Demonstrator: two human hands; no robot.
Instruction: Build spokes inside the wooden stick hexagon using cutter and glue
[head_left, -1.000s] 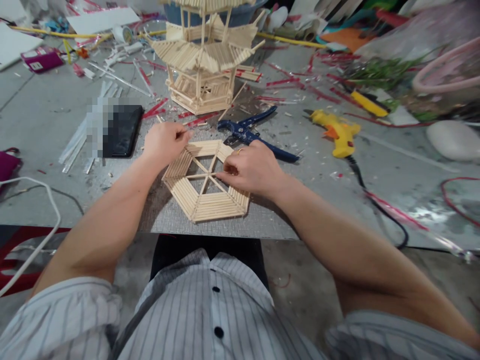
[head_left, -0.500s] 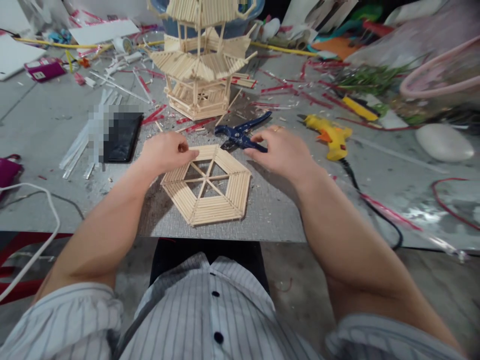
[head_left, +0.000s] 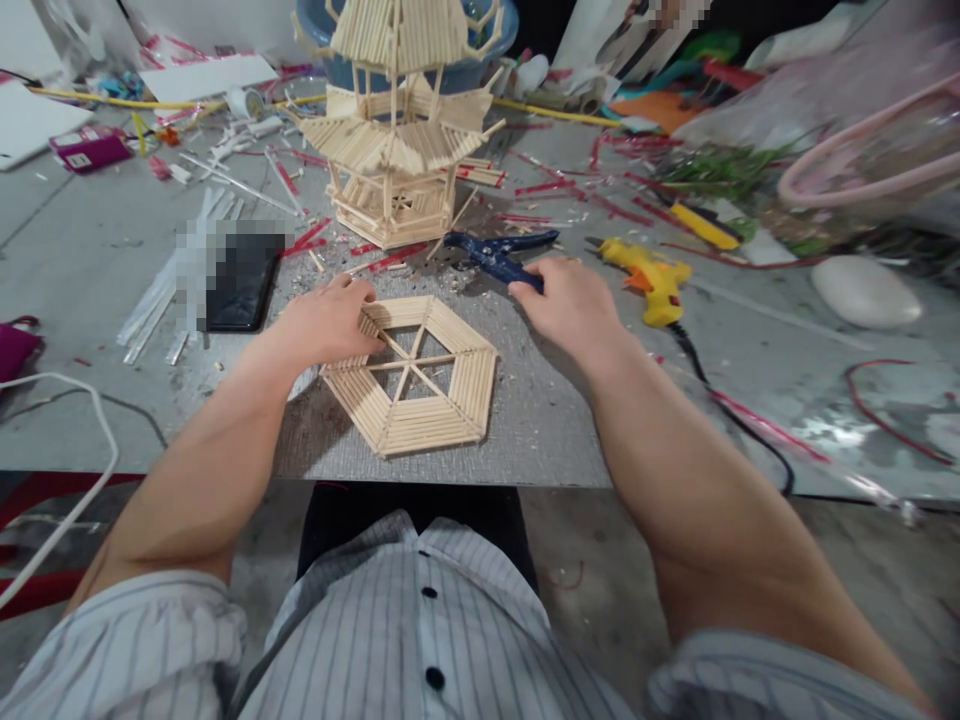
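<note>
A flat hexagonal frame of thin wooden sticks (head_left: 427, 430), with spokes crossing its middle, lies near the front edge of the grey table. My left hand (head_left: 330, 320) is on the frame's upper left side, fingers closed around its edge. To the right, my right hand (head_left: 570, 300) grips one handle of the dark blue pliers (head_left: 499, 262). Behind the frame stands a tiered wooden stick pagoda (head_left: 394, 150). The pliers' head points toward its base.
A black phone (head_left: 240, 285) lies left of the frame beside clear glue sticks (head_left: 161, 285). A yellow glue gun (head_left: 652, 280) with a black cord is at the right. Red and clear plastic scraps litter the back. A white mouse (head_left: 866, 292) sits farther right.
My right hand has closed on the pliers, which have moved up and to the right and turned. My left hand has shifted slightly left and down along the frame's edge.
</note>
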